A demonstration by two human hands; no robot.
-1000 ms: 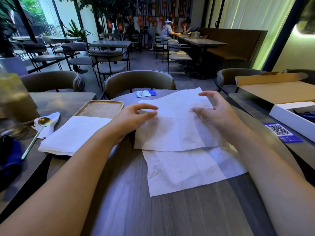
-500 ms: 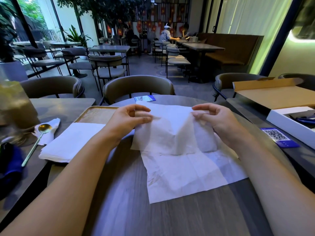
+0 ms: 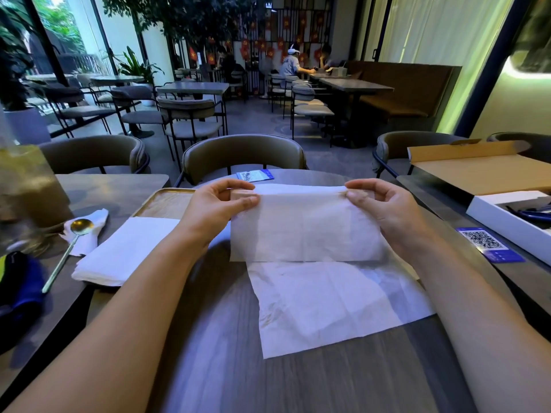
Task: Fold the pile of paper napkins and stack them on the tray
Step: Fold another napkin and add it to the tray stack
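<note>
Napkin [image 3: 304,228] hangs between 2 pinching hands — left hand [image 3: 217,210], right hand [image 3: 384,210] — at its top corners.

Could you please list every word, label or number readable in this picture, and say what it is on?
No text can be read.
Blue QR card by the right forearm: code pattern only, print too small.
Blue QR card at the table's far edge: blurred.
Red wall decorations: yellow emblems, no words.
</note>
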